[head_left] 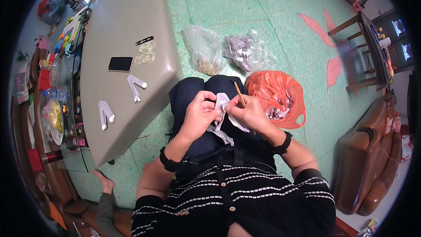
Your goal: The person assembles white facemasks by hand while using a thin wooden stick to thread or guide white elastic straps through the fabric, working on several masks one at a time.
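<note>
Above my lap, a white fabric strip is pinched between both hands, its loose ends hanging over my dark trousers. My left hand grips its left edge with thumb and fingertips. At its right edge, my right hand is closed on the fabric and also holds a thin wooden stick, which points up and away. On the bench to the left lie two similar white folded strips, a nearer strip and a farther strip, each bent into a V.
The grey padded bench also carries a phone, black thread snips and pale elastic loops. On the green floor stand a red plastic bag of white strips and two clear bags, a left bag and a right bag.
</note>
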Tool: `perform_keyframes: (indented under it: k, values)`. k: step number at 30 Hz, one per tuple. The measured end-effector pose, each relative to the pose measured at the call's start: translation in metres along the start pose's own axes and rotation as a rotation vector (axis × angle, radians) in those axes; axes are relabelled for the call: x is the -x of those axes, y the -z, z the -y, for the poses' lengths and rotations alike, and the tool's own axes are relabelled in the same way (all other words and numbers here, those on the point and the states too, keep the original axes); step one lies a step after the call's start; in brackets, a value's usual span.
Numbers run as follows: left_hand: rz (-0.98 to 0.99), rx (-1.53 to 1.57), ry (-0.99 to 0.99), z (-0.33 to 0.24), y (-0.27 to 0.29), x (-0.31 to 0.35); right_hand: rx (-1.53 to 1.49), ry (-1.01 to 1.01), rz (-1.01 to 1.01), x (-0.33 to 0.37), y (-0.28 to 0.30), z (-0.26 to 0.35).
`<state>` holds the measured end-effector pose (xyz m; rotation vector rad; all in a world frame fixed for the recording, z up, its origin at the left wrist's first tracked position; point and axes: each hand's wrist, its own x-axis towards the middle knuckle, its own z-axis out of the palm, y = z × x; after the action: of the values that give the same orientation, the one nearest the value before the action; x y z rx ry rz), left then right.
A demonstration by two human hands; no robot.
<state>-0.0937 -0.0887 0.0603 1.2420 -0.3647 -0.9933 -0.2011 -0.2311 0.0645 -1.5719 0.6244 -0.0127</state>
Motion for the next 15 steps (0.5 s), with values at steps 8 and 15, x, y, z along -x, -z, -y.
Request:
perform_keyframes:
  k: [8,15]
  values:
    - [-0.035,-0.283,-0.151,0.010,-0.006,0.008,-0.058,0.031,-0.028,0.004,-0.003,-0.003]
    - [-0.113,-0.218,-0.129,0.020,-0.002,0.009,0.011,0.085,-0.071,0.009,-0.005,-0.008]
